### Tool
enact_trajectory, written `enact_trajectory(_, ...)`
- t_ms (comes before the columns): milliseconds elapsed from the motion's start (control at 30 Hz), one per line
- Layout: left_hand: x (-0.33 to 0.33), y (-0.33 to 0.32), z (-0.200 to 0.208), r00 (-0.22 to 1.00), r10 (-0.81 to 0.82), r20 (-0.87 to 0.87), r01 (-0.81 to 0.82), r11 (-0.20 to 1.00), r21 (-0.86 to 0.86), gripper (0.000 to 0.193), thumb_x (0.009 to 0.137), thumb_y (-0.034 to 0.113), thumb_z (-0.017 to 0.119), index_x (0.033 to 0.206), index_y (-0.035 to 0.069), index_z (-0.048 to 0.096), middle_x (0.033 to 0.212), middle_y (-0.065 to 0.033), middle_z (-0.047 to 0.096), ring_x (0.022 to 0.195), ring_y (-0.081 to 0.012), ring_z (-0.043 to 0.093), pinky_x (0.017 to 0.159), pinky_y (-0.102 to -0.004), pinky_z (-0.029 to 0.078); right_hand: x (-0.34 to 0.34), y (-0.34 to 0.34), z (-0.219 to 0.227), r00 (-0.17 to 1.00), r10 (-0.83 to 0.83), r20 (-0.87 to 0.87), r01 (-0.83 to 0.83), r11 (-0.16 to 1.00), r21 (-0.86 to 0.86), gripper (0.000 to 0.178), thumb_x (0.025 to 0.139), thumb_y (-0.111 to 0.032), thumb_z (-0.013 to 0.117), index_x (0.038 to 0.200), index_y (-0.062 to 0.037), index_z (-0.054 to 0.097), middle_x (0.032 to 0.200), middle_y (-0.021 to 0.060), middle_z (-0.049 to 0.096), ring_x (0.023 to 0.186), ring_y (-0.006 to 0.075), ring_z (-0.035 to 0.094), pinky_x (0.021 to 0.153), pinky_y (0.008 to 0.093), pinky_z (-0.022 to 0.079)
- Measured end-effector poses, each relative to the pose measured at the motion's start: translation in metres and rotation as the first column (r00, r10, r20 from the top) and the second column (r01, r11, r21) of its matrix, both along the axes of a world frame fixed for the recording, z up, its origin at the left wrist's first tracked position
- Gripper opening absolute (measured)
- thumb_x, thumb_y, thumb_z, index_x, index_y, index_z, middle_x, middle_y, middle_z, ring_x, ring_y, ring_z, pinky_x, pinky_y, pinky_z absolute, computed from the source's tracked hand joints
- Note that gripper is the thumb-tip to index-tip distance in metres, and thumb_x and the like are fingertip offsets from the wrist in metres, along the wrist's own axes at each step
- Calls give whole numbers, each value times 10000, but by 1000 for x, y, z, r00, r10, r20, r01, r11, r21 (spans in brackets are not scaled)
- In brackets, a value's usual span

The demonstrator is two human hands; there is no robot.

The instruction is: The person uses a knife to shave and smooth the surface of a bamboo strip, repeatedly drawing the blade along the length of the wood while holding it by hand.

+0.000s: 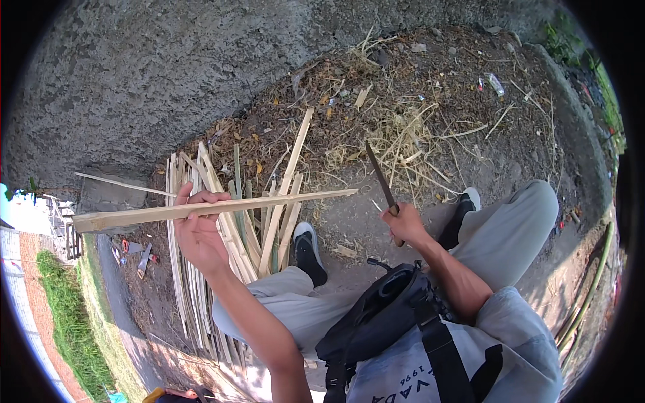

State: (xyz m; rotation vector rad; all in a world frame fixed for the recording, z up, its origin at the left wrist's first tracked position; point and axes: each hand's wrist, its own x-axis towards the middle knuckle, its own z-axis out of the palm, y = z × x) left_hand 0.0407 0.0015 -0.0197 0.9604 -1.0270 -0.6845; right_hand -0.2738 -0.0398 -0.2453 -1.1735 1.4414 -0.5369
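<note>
My left hand (201, 242) is raised at the left, its fingers and thumb closed around a long pale bamboo strip (134, 217). The strip lies nearly level, thick at its left end and tapering to a point at the right. A thinner sliver (124, 183) reaches left from behind the fingers; whether they hold it too, I cannot tell. In front of my right knee, my right hand (405, 225) grips a knife (381, 176) by its handle, the long dark blade pointing up and away. Blade and strip are apart. A small pale splinter (375, 206) shows beside the right fingers.
Many split bamboo strips (185, 289) lie piled beside my left leg. Shavings (403, 144) and dry leaves cover the ground ahead, up to a rough grey wall (168, 74). A handsaw (144, 262) lies at the left. A black bag (376, 302) hangs at my front.
</note>
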Motion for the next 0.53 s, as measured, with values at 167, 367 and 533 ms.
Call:
enact_trajectory(167, -12, -2, -4, 998, 5, 65, -5, 1000, -9, 448, 855, 222, 419, 1205, -58, 431, 858, -146, 506, 805, -314, 561, 822, -446, 452, 1, -2, 5, 999, -37, -13, 37, 998, 46, 225, 800, -206, 633, 809, 14, 587, 568, 90, 583, 496, 203, 603, 500, 355, 469)
enact_trajectory(367, -20, -8, -9, 1000, 0, -21, -1, 998, -62, 397, 876, 208, 448, 1176, -52, 461, 856, -137, 518, 824, -317, 580, 797, -445, 470, -1, -2, 2, 999, -41, 15, 41, 998, 37, 241, 818, -199, 651, 793, 17, 550, 563, 53, 535, 450, 146, 559, 432, 316, 450)
enact_trajectory(533, -33, -12, -7, 961, 261, 93, -257, 965, -53, 291, 924, 131, 485, 1123, -79, 515, 931, -152, 586, 906, -345, 632, 772, -449, 543, 0, -2, -6, 999, -30, 42, 28, 998, 52, 236, 810, -198, 663, 790, 11, 556, 566, 50, 533, 443, 143, 549, 429, 306, 447)
